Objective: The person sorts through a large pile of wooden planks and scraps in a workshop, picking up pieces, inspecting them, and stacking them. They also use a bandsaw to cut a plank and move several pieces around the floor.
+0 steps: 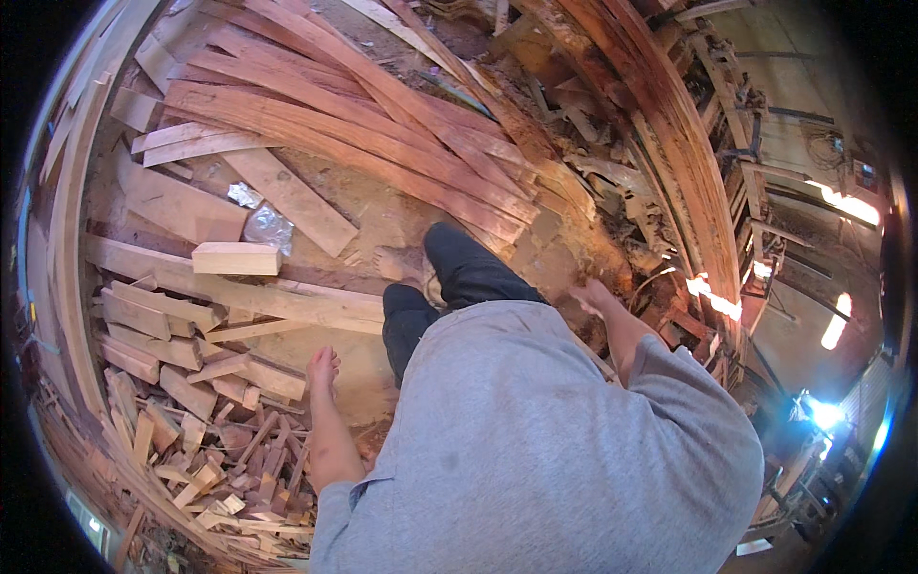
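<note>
My left hand (pixel 324 366) hangs at my left side with its fingers curled in, and nothing shows in it. It is nearest to the pale cut wood blocks (pixel 251 375) piled on that side. My right hand (pixel 595 298) is held out to the right, fingers stretched and apart, holding nothing. Close by it lie reddish wood scraps and debris (pixel 660 316). Ahead of my feet, long reddish-brown planks (pixel 354 158) lie stacked across one another on the dusty ground.
A squared light wood block (pixel 237 258) rests by a long board (pixel 325 304) at left. Crumpled clear plastic (pixel 269 231) lies beyond it. Offcuts (pixel 229 459) heap at lower left. A large rough log (pixel 669 124) runs along the right. A bright light (pixel 824 413) glares at far right.
</note>
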Motion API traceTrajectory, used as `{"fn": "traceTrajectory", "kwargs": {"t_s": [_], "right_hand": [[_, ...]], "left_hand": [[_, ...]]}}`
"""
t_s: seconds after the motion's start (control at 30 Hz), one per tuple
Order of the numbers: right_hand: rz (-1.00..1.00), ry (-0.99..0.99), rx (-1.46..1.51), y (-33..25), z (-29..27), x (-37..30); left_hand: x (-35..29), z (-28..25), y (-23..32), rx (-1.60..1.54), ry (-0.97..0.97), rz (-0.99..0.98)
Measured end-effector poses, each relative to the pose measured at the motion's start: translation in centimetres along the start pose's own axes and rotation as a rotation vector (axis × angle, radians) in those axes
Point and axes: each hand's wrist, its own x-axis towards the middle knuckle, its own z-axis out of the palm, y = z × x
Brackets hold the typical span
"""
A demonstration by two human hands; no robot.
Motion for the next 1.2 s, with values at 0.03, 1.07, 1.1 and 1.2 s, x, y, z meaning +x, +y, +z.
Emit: {"fn": "traceTrajectory", "kwargs": {"t_s": [0.03, 1.07, 1.1, 1.2], "right_hand": [[0.112, -0.018, 0.116, 3.7, 0.0, -1.0], [-0.786, 0.009, -0.353, 10.6, -14.6, 34.0], [-0.746, -0.039, -0.331, 10.3, -13.0, 35.3], [-0.616, -0.096, -0.379, 9.7, -8.2, 40.1]], "left_hand": [[-0.1, 0.9, -0.8, 0.027, -0.022, 0.003], [-5.4, 61.3, -26.8, 0.000, 0.098, 0.150], [-2.9, 62.2, -28.0, -0.118, 0.148, 0.131], [6.0, 63.5, -31.4, -0.081, 0.122, 0.140]]}}
